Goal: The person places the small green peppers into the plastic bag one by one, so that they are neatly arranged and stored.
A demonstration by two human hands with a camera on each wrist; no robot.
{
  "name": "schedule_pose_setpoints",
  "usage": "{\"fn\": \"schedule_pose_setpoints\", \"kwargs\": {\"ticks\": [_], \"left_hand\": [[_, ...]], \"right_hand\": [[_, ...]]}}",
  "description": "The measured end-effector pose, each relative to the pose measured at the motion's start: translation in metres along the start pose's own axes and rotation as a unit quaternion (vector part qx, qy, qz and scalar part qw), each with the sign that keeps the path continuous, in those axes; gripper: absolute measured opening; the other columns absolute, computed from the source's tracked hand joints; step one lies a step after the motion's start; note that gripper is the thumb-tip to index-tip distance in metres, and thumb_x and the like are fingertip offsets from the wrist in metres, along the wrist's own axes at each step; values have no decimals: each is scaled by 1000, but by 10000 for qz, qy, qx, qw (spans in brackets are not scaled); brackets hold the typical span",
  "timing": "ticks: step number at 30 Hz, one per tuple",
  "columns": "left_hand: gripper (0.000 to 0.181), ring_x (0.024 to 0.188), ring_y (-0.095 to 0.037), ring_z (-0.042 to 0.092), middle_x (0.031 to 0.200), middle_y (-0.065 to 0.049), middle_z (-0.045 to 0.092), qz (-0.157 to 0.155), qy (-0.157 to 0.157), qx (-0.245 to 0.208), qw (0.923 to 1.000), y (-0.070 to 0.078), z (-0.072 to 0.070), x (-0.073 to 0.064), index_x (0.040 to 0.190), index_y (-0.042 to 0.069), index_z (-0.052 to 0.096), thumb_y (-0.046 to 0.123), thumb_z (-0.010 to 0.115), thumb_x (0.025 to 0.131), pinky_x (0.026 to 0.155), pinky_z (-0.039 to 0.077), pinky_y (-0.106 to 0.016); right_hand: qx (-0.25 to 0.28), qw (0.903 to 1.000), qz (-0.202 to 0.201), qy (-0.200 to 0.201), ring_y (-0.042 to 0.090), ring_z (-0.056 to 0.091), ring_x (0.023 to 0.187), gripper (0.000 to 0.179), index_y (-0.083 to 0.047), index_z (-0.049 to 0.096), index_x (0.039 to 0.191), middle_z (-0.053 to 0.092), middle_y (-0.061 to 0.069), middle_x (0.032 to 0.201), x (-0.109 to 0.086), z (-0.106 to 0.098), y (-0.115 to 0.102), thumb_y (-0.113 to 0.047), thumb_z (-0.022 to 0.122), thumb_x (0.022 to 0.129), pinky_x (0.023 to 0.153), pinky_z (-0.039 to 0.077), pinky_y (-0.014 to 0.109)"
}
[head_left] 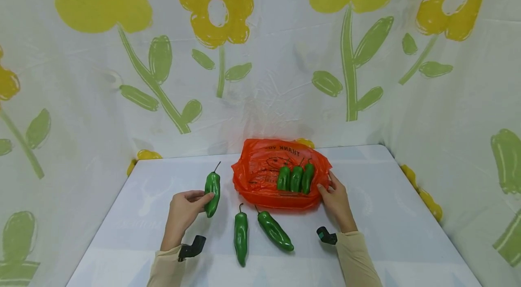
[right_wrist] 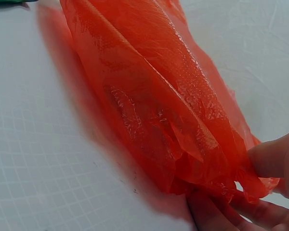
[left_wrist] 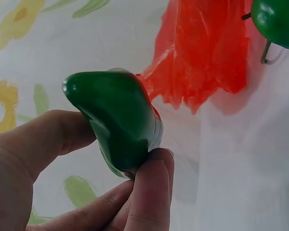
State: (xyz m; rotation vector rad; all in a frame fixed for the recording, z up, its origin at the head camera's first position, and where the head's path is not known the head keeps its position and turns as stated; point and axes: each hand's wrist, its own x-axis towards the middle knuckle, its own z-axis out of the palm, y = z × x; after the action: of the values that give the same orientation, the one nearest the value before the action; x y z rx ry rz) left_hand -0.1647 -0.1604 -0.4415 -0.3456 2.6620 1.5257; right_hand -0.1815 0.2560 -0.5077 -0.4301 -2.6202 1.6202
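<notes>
My left hand (head_left: 186, 211) pinches a green chili pepper (head_left: 212, 192) above the table, left of a red plastic bag; its stem points up. In the left wrist view the thumb and fingers close round this glossy pepper (left_wrist: 118, 120). The red bag (head_left: 260, 151) lies spread with its mouth toward me, and several words are printed inside it. Three green peppers (head_left: 296, 179) lie side by side in its right half. My right hand (head_left: 335, 199) grips the bag's right edge; in the right wrist view the thumb and fingers pinch the crumpled film (right_wrist: 202, 178).
Two more green peppers lie on the white table in front of the bag, one nearly straight toward me (head_left: 241, 239), the other pepper (head_left: 275, 231) slanting right. A flower-printed curtain (head_left: 277, 74) stands behind the table (head_left: 366, 251) and along both sides.
</notes>
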Motion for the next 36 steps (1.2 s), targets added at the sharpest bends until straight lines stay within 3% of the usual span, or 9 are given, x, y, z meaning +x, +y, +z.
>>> {"fn": "schedule_pose_setpoints", "kwargs": {"ticks": [28,36], "left_hand": [[59,80,-19,77,108,-22,77,204,-80,-257,9994,32,9,-4,123,-6,71,42,81,89,86,64,-42],[53,78,-16,76,105,-20,78,335,-103,-285,9990,40,14,-2,121,-4,73,38,81,90,86,64,-41]], "right_hand": [[-25,10000,-9,-8,47,43,145,70,-3,20,164,39,30,160,0,-1,0,-17,55,105,117,41,58],[-16,10000,-5,-53,47,42,146,70,-3,20,164,37,29,161,0,-1,-1,-17,55,105,118,40,58]]}}
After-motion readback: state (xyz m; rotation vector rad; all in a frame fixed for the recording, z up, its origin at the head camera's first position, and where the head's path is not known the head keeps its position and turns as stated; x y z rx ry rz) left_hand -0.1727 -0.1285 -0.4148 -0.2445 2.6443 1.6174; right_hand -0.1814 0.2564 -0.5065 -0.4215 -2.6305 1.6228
